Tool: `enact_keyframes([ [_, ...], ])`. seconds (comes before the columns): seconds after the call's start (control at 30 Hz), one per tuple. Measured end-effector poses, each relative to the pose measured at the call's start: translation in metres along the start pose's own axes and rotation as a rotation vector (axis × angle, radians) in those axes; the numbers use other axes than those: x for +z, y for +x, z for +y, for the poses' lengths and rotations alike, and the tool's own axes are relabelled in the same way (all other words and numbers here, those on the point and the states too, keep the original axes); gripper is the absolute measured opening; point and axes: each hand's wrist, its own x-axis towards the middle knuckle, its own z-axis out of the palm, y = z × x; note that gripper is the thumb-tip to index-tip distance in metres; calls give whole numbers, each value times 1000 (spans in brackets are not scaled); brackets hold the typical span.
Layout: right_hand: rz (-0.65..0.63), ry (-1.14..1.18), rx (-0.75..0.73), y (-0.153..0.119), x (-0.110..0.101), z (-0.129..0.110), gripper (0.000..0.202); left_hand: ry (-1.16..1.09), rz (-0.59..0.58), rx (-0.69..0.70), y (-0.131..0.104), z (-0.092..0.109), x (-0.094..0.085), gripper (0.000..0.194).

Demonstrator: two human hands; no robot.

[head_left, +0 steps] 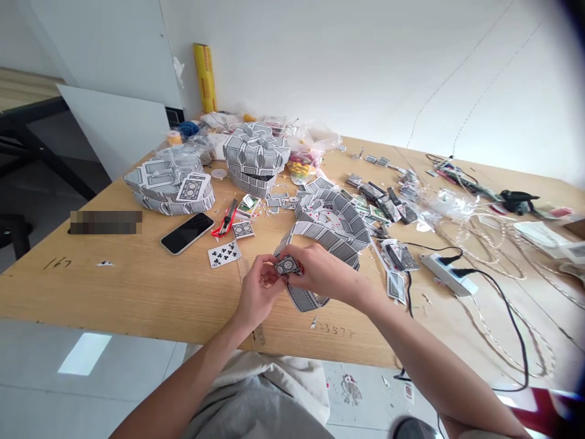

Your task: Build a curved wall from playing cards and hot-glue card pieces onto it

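Note:
A small folded playing card [286, 265] with a black-and-white patterned back is pinched between the fingers of my left hand [259, 288] and my right hand [317, 271]. Directly beneath and behind my right hand is a curved band of joined playing cards [301, 297], partly hidden by it. Behind that stands a rounded, open-topped card shell [356, 222] with loose cards inside. An eight of clubs [224, 254] lies face up left of my hands. Near it are a face-down card [244, 230] and a red-handled cutting tool [225, 221].
Two finished-looking card boxes, a low one [171, 183] and a taller one [256, 158], stand at the back left. A phone [187, 233] lies before them. Card scraps and decks [384, 204] spread rightward, beside a power strip [448, 274] and looped cords [489, 244].

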Motion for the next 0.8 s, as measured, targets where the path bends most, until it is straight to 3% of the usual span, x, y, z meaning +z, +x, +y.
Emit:
enact_keyframes([
  [0.13, 8, 19, -11, 2, 5, -1, 37, -22, -5, -59, -3, 6, -7, 50],
  [0.3, -5, -64, -11, 10, 15, -2, 37, 132, 44, -127, -6, 9, -35, 64],
  [0.4, -17, -104, -21, 18, 14, -3, 36, 379, 157, -11, -22, 15, -48, 47],
  [0.47, -30, -113, -43, 25, 9, -5, 34, 580, 106, 67, -40, 22, -44, 33],
  [0.57, -61, -127, -77, 39, -2, -8, 32, 706, -255, 111, -67, 29, -13, 24],
  [0.63, -72, -134, -101, 49, -9, -8, 31, 744, -563, 162, -76, 26, 22, 13],
  [0.67, -74, -138, -112, 53, -13, -8, 31, 771, -645, 184, -75, 21, 42, 14],
  [0.73, -79, -149, -131, 59, -18, -8, 31, 800, -726, 206, -63, 7, 83, 34],
  [0.8, -91, -163, -134, 63, -23, -10, 32, 705, -637, 173, -42, -10, 121, 31],
])
